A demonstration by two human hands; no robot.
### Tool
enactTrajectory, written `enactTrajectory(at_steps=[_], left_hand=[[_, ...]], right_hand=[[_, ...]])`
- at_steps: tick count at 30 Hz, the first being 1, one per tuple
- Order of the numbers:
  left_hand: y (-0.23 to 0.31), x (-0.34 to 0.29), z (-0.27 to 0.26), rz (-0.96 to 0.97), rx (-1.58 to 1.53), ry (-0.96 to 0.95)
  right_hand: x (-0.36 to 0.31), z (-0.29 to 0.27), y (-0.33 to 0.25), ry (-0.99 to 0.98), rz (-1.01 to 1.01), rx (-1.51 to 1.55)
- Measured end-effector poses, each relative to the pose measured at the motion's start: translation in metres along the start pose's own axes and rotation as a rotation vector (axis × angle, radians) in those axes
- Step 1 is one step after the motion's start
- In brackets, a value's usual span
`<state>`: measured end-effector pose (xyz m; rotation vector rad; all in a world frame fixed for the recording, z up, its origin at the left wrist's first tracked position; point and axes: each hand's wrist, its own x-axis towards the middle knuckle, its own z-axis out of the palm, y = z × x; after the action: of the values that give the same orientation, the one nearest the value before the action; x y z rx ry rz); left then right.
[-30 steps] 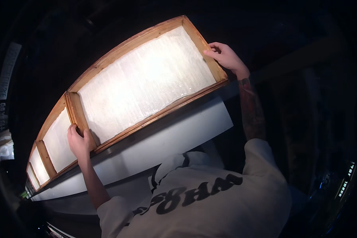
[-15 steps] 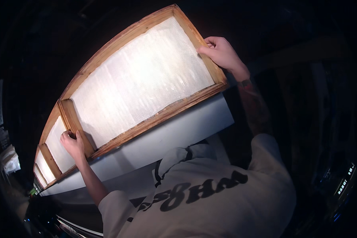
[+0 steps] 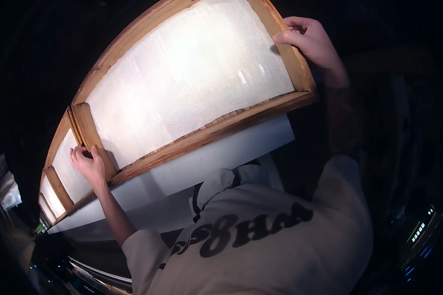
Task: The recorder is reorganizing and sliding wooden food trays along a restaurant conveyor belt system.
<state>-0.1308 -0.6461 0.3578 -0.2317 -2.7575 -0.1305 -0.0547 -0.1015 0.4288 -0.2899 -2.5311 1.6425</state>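
A wooden frame tray [image 3: 216, 125] with a brightly lit white mesh bottom [image 3: 182, 73] fills the upper middle, tilted up at its right end. Its far edge runs partly out of view at the top. My right hand [image 3: 312, 42] grips the right end board, thumb on the inner face and fingers curled over the outer side. At the left end board my left hand [image 3: 88, 162] pinches the wood between thumb and fingers. Part of the left fingers' grip is hidden behind the board.
Beyond the left board, more wood-framed white mesh sections [image 3: 59, 189] continue in a row. Below the tray lies a pale, flat-topped surface [image 3: 206, 167]. A white crumpled bag or wrap [image 3: 9, 191] sits at far left. Small lit electronics [image 3: 418, 232] glow at right amid deep darkness.
The tray's right end has moved up and to the right, with my right hand still on it. My left hand has shifted slightly up and keeps its hold.
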Motion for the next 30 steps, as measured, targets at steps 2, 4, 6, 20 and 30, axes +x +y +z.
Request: enactTrajectory(at_steps=[2, 4, 6, 20, 30], left_hand=[[-0.002, 0.001, 0.001, -0.004, -0.023, -0.001], [0.001, 0.0, -0.001, -0.012, -0.047, 0.0], [0.003, 0.001, -0.003, -0.121, -0.072, -0.07], [0.023, 0.017, -0.023, -0.12, 0.188, -0.259], [0.013, 0.021, -0.007, -0.316, 0.214, -0.374]], right_hand=[[0.002, -0.001, 0.008, -0.022, 0.041, 0.049], [0.003, -0.004, 0.019, -0.043, 0.057, 0.009], [0.003, -0.002, 0.027, -0.045, 0.09, 0.042], [-0.002, 0.009, 0.061, -0.057, 0.23, 0.284], [-0.011, 0.012, 0.064, -0.031, 0.237, 0.359]])
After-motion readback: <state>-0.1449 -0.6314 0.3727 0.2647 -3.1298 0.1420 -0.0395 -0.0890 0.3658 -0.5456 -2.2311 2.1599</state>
